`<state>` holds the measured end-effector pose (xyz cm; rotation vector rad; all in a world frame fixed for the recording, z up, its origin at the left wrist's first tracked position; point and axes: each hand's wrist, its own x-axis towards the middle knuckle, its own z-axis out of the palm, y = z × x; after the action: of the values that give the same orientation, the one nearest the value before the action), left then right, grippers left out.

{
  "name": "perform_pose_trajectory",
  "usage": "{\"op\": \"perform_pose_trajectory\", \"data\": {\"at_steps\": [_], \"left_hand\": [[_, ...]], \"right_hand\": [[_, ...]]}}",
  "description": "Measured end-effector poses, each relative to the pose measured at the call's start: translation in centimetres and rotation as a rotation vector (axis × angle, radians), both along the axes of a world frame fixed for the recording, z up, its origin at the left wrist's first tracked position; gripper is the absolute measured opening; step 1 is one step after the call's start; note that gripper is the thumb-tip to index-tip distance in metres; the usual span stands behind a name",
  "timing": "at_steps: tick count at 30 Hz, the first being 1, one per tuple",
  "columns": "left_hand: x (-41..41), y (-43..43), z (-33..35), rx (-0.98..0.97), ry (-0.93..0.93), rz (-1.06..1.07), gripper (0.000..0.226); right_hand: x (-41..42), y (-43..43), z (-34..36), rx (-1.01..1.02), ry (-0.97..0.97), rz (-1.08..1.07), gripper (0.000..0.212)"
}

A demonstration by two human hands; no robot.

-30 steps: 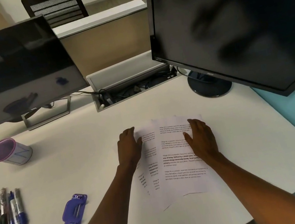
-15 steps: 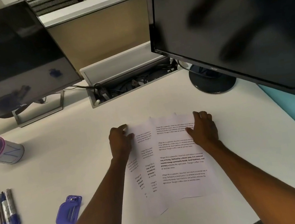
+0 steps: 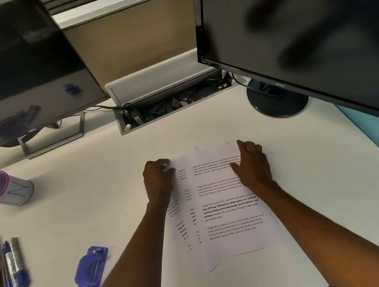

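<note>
A small fanned stack of printed paper sheets [image 3: 229, 214] lies on the white desk [image 3: 108, 203] in front of me. My left hand [image 3: 158, 179] rests on the stack's upper left corner, fingers bent at the top edge. My right hand [image 3: 252, 162] lies flat on the upper right part of the top sheet, fingers reaching its far edge. Both forearms cross the lower sheets and hide parts of them.
A purple stapler-like clip [image 3: 91, 268] and several markers [image 3: 2, 270] lie at the left. A purple-rimmed cup [image 3: 1, 189] lies on its side further back. Two dark monitors [image 3: 11, 73] [image 3: 310, 28] flank an open cable tray [image 3: 171, 106]. The desk edge runs along the right.
Both hands slid away from me along the sheets to the top edge, and the sheets drew closer together. The camera tilted down slightly.
</note>
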<state>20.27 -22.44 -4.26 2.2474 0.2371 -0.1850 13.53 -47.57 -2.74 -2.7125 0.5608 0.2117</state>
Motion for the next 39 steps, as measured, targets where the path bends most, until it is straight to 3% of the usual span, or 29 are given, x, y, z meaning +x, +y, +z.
{"op": "perform_pose_trajectory", "data": {"at_steps": [24,39], "left_hand": [[0.3,0.4,-0.4,0.013,-0.052,-0.004,0.021],[1.2,0.4,0.8,-0.019,0.059,0.008,0.02]], "right_hand": [[1.4,3.3,-1.1,0.064,-0.056,0.087,0.072],[1.4,3.5,-1.1,0.045,-0.054,0.077,0.07]]}}
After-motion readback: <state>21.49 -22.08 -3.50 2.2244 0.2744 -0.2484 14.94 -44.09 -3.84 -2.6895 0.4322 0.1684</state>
